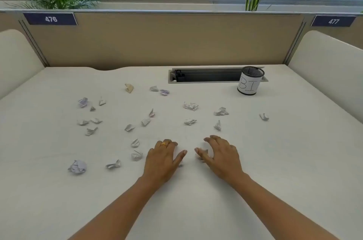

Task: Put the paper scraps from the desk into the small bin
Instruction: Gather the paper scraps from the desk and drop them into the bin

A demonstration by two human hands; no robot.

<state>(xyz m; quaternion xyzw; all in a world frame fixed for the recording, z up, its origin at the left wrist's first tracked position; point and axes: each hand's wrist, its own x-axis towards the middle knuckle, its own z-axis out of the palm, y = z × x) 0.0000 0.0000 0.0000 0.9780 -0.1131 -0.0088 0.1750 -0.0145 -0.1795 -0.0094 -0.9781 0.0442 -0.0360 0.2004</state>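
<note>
Both hands were down near the surface's (pixel 196 210) front edge, left hand (pixel 164 158) spread flat, right hand (pixel 220 156) curled over a scrap (pixel 204 152), so I'd pinch it tight before heading to the bin (pixel 249 80).

A wide, pale cream desk (pixel 196 210) spreads out, and it's littered: small crumpled white paper scraps (pixel 145 121) scattered across its left and middle. One bigger white ball of paper (pixel 77 166) sits near the left. Far right, a black mesh cup with a white label (pixel 250 80) stands beside the grey cable slot (pixel 206 76).
</note>
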